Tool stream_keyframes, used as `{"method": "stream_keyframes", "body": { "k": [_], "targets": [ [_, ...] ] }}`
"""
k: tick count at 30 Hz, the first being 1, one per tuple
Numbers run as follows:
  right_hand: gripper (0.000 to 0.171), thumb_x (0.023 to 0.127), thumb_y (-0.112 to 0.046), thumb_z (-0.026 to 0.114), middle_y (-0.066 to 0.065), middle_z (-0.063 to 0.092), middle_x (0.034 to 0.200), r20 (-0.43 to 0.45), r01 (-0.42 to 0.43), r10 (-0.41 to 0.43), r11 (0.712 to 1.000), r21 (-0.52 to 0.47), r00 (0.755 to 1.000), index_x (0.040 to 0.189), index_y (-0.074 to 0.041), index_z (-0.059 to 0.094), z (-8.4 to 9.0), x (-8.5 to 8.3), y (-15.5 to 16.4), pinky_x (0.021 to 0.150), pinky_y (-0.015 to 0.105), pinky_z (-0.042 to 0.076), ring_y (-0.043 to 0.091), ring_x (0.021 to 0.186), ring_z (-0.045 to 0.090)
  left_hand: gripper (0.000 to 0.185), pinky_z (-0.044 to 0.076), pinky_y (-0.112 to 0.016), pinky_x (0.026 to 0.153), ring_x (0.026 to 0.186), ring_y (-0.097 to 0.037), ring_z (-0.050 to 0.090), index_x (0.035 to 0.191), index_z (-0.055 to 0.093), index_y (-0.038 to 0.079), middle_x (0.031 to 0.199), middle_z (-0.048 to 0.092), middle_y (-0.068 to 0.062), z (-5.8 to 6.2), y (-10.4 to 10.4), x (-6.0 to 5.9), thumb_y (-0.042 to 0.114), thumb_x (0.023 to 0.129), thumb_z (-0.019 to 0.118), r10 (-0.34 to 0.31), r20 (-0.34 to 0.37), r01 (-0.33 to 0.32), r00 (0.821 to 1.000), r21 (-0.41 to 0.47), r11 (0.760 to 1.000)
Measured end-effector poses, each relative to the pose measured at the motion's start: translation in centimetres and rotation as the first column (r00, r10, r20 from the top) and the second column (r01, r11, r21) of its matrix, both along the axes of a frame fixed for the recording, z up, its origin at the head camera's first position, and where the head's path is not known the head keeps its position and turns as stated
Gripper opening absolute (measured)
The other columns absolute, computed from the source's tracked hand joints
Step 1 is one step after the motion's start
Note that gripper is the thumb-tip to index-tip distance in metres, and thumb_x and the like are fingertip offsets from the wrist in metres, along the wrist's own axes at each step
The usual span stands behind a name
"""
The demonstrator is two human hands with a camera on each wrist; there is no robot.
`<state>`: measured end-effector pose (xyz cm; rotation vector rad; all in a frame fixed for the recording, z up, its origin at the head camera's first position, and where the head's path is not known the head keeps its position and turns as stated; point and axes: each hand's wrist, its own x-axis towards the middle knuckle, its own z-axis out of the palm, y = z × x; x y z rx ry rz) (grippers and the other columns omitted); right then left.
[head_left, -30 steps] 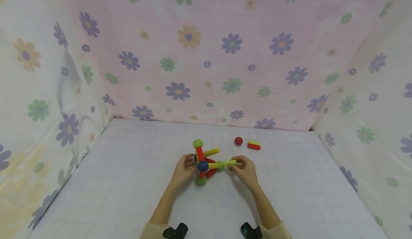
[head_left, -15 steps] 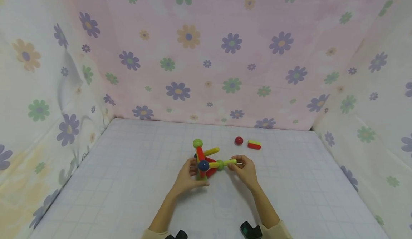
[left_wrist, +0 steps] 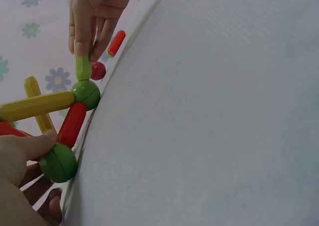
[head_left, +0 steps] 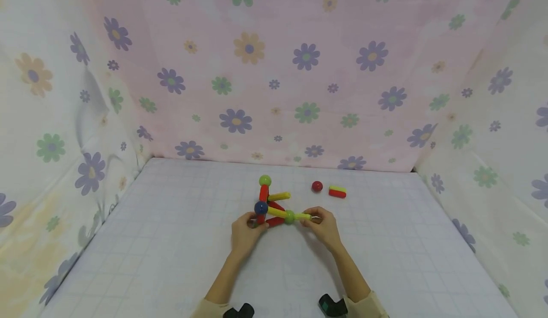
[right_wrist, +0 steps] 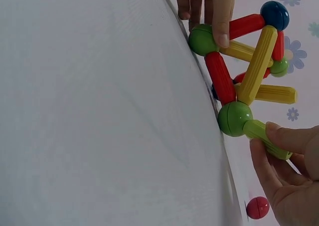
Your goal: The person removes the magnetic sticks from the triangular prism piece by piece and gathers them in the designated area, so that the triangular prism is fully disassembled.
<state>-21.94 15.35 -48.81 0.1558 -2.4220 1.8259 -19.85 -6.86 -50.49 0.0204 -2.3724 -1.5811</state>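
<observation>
2 hands point(head_left: 244, 232) point(head_left: 324, 225) pinching the rod-and-ball frame point(head_left: 274, 208)

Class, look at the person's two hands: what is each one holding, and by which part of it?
The right hand pinches the free end of the lime-green rod of the toy frame. The left hand grips the frame's near green ball.

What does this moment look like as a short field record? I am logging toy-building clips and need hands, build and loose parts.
left hand: left hand grips the near corner of the rod-and-ball frame at a green ball
right hand: right hand pinches the lime rod that sticks out from another green ball
top of the frame: blue ball
loose parts: red ball, red-and-yellow rod, apart on the table
</observation>
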Motion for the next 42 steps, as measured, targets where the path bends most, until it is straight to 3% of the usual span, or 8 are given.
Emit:
{"method": "stream_keyframes", "body": {
  "k": [4, 8, 16, 25, 28, 32, 36, 42],
  "targets": [
    [0.018, 0.075, 0.008, 0.071, 0.016, 0.065, 0.094, -0.018, -0.022, 0.023, 0.998, 0.058, 1.0, 0.092, 0.007, 0.064, 0.0, 0.0, -0.2, 0.072, 0.021, 0.053, 0.022, 0.083, 0.066, 0.028, 0.041, -0.027, 0.061, 0.07, -0.018, 0.053, 0.086, 0.067, 0.0, 0.077, 0.061, -0.009, 0.3, 0.2, -0.3, 0.012, 0.067, 0.083, 0.209, -0.013, -0.209, 0.978, 0.008, 0.978],
    [0.019, 0.076, 0.004, 0.073, 0.014, 0.066, 0.094, -0.01, -0.044, 0.045, 0.997, 0.066, 0.999, 0.092, 0.005, 0.063, 0.1, 0.2, -0.4, 0.073, 0.022, 0.053, 0.025, 0.085, 0.065, 0.028, 0.048, -0.029, 0.063, 0.07, -0.021, 0.058, 0.083, 0.063, -0.002, 0.077, 0.06, -0.012, 0.2, 0.2, -0.4, 0.007, 0.066, 0.083, 0.273, -0.042, -0.271, 0.961, 0.05, 0.961],
    [0.019, 0.077, 0.0, 0.074, 0.01, 0.066, 0.096, 0.026, -0.044, 0.042, 0.995, 0.084, 0.999, 0.094, 0.001, 0.064, 0.0, 0.1, -0.9, 0.074, 0.022, 0.052, 0.02, 0.083, 0.065, 0.03, 0.053, -0.033, 0.079, 0.092, -0.03, 0.063, 0.095, 0.063, -0.004, 0.1, 0.058, -0.017, 0.0, 0.8, -0.1, 0.005, 0.071, 0.079, 0.2, -0.019, -0.197, 0.98, 0.112, 0.974],
    [0.018, 0.076, 0.003, 0.074, 0.012, 0.067, 0.093, -0.016, -0.072, 0.073, 0.995, 0.064, 0.997, 0.092, 0.002, 0.065, -0.1, 0.2, -2.3, 0.071, 0.023, 0.053, 0.022, 0.08, 0.066, 0.03, 0.035, -0.055, 0.101, 0.124, -0.049, 0.039, 0.097, 0.067, 0.0, 0.134, 0.041, -0.034, -0.2, 2.5, 0.0, 0.008, 0.07, 0.079, 0.194, -0.082, -0.194, 0.978, 0.01, 0.981],
    [0.018, 0.075, 0.004, 0.074, 0.013, 0.067, 0.092, -0.029, -0.07, 0.071, 0.996, 0.052, 0.997, 0.091, 0.003, 0.064, -0.2, 0.1, -2.7, 0.071, 0.024, 0.054, 0.023, 0.081, 0.067, 0.028, 0.042, -0.051, 0.096, 0.118, -0.044, 0.046, 0.093, 0.067, 0.003, 0.128, 0.046, -0.029, -0.2, 2.9, -0.1, 0.005, 0.068, 0.08, 0.199, -0.136, -0.204, 0.971, -0.023, 0.979],
    [0.018, 0.075, 0.006, 0.073, 0.015, 0.067, 0.092, -0.047, -0.07, 0.073, 0.996, 0.056, 0.996, 0.09, 0.005, 0.064, -0.4, 0.0, -3.2, 0.07, 0.024, 0.054, 0.025, 0.08, 0.067, 0.03, 0.049, -0.037, 0.079, 0.098, -0.03, 0.053, 0.093, 0.067, 0.004, 0.109, 0.054, -0.017, -0.1, 3.4, -0.2, 0.006, 0.066, 0.081, 0.211, -0.169, -0.22, 0.963, -0.042, 0.974],
    [0.018, 0.075, 0.007, 0.073, 0.017, 0.067, 0.092, -0.042, -0.082, 0.084, 0.996, 0.047, 0.996, 0.09, 0.006, 0.063, 0.0, 0.3, -3.8, 0.068, 0.021, 0.053, 0.026, 0.079, 0.067, 0.036, 0.048, -0.03, 0.069, 0.087, -0.025, 0.053, 0.1, 0.067, 0.001, 0.101, 0.06, -0.012, -0.1, 3.6, -0.3, 0.005, 0.066, 0.08, 0.158, -0.187, -0.171, 0.97, -0.051, 0.984],
    [0.017, 0.075, 0.011, 0.07, 0.023, 0.065, 0.091, -0.075, -0.109, 0.113, 0.992, 0.057, 0.991, 0.089, 0.011, 0.061, 2.2, 1.5, -4.4, 0.066, 0.019, 0.052, 0.034, 0.079, 0.065, 0.039, 0.043, -0.031, 0.07, 0.084, -0.023, 0.052, 0.107, 0.068, 0.002, 0.098, 0.061, -0.011, -0.4, 3.3, -0.6, 0.003, 0.069, 0.077, 0.023, -0.184, -0.04, 0.983, -0.087, 0.995]
  ]
}}
